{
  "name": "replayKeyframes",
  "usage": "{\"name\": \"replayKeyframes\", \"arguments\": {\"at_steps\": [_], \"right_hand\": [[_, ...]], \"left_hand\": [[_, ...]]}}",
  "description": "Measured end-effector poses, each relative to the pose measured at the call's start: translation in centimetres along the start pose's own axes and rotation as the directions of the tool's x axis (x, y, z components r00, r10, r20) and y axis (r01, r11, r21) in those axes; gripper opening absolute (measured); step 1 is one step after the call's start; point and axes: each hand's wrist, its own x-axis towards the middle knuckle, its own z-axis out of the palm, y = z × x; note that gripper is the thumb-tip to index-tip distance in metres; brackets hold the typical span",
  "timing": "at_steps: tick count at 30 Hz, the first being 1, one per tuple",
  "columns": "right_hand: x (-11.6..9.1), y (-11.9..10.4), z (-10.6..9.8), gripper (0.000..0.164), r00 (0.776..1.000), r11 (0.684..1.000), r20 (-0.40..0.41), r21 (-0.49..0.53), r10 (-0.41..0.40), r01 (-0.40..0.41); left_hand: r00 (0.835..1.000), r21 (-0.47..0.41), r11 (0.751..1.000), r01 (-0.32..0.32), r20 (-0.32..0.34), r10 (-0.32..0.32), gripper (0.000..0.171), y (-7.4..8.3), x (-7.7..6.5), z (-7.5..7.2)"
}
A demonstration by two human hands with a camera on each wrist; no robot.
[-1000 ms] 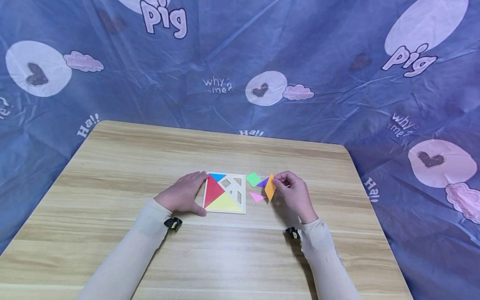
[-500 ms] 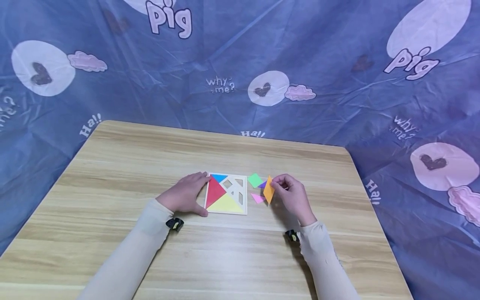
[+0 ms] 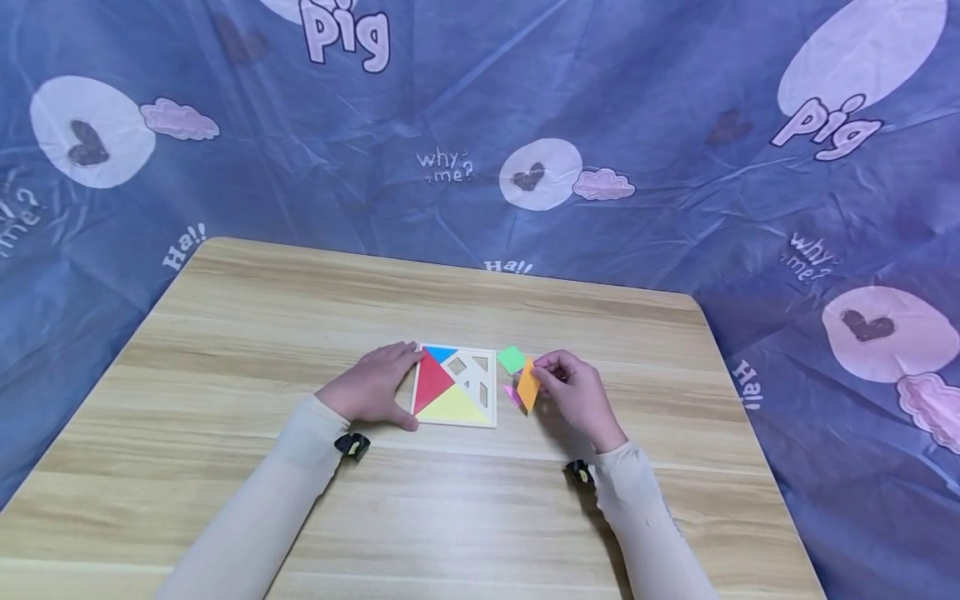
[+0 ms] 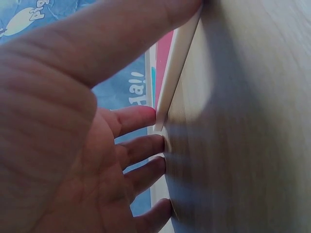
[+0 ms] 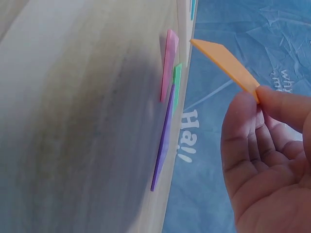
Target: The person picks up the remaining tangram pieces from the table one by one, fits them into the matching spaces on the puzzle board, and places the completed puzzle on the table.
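Observation:
A square tangram board (image 3: 492, 392) lies flat on the table, with red (image 3: 433, 385), yellow (image 3: 453, 407) and blue (image 3: 441, 353) triangles in it and bare cut-outs at its right. My left hand (image 3: 371, 385) rests at the board's left edge, thumb at the near corner and index finger (image 4: 138, 118) touching the far end. My right hand (image 3: 576, 392) pinches an orange parallelogram tangram piece (image 5: 228, 65) between thumb and index finger, tilted and raised above the table, right of the board.
Beside the board lie a green square (image 3: 512, 360), a pink piece (image 5: 168, 65) and a purple triangle (image 5: 164, 136), the last hidden in the head view. A printed blue cloth (image 3: 480, 100) hangs behind the wooden table (image 3: 337, 283).
My right hand has moved slightly left with the orange parallelogram, which now covers the purple triangle and part of the pink piece in the head view. My left hand stays at the board.

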Motion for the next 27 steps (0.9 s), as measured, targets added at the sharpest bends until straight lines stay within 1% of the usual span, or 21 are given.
{"name": "replayKeyframes", "arguments": {"at_steps": [4, 9, 15, 22, 27], "right_hand": [[0.1, -0.1, 0.5, 0.008, 1.000, 0.999, 0.029, 0.034, -0.011, 0.010], [0.1, -0.4, 1.0, 0.008, 0.996, 0.994, 0.065, 0.100, -0.055, 0.048], [0.2, -0.8, 1.5, 0.005, 0.993, 0.993, 0.082, 0.086, -0.084, 0.077], [0.8, -1.4, 2.5, 0.004, 0.991, 0.991, 0.103, 0.111, -0.088, 0.076], [1.2, -1.8, 3.2, 0.004, 0.990, 0.992, 0.118, 0.106, -0.080, 0.068]], "left_hand": [[1.000, -0.001, 1.000, -0.001, 0.003, 0.001, 0.117, 0.0, 0.0, 0.0], [1.000, -0.001, 1.000, -0.004, 0.002, 0.004, 0.117, -0.1, 0.1, 0.1], [1.000, 0.001, 1.000, -0.004, 0.000, 0.004, 0.118, -0.3, 0.3, 0.3], [1.000, 0.004, 1.000, 0.013, 0.006, -0.013, 0.118, -0.2, 0.4, 0.2], [1.000, 0.001, 1.000, 0.016, 0.006, -0.016, 0.118, -0.1, 0.3, 0.2]]}}
